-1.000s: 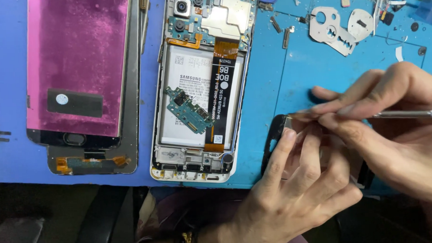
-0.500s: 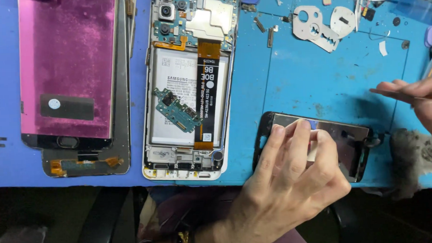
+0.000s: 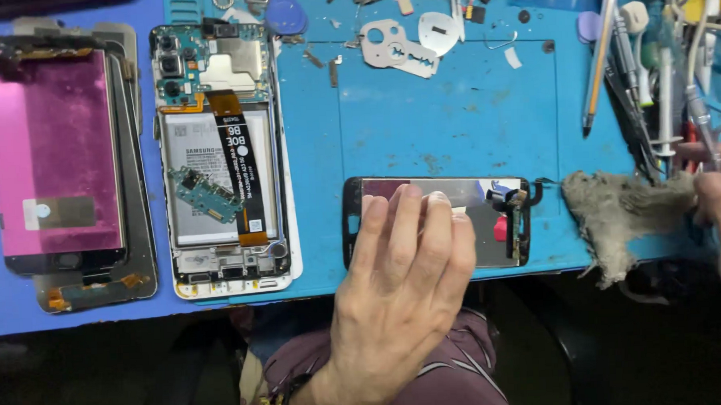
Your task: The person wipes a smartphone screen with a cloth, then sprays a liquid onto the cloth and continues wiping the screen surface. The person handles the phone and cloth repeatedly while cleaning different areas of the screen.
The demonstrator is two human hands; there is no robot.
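- The left hand [image 3: 403, 281] lies flat, fingers together and stretched out, on a small phone screen [image 3: 473, 214] at the front edge of the table [image 3: 453, 111]. Its grip is open; the fingertips press on the screen's left half and close around nothing.
- The screen lies lengthwise along that front edge, glass dark and shiny, with a flex cable and a red part showing at its right end.
- The right hand [image 3: 720, 206] is at the right edge of the table, partly out of view. Its fingers pinch a thin metal tool [image 3: 705, 126], so the grip is narrow and closed on the tool.
- A grey, dirty rag [image 3: 616, 213] lies between the screen and the right hand, just beside the screen's right end and touching the right hand's fingers.
- An opened phone [image 3: 223, 159] lies left of the screen, near it but apart, back cover off, showing its battery, a black flex strip and a small green board.
- A pink panel [image 3: 51, 149] lies at the left edge of the table, just beside the opened phone, resting on a grey frame.
- Metal shields [image 3: 407, 41] and small loose parts lie along the back edge, with a blue pick [image 3: 286, 17] near the phone's top.
- Tweezers, screwdrivers and a pencil-like stick [image 3: 599, 50] crowd the back right corner.
- The table is covered by a blue mat, scuffed and stained in the middle.
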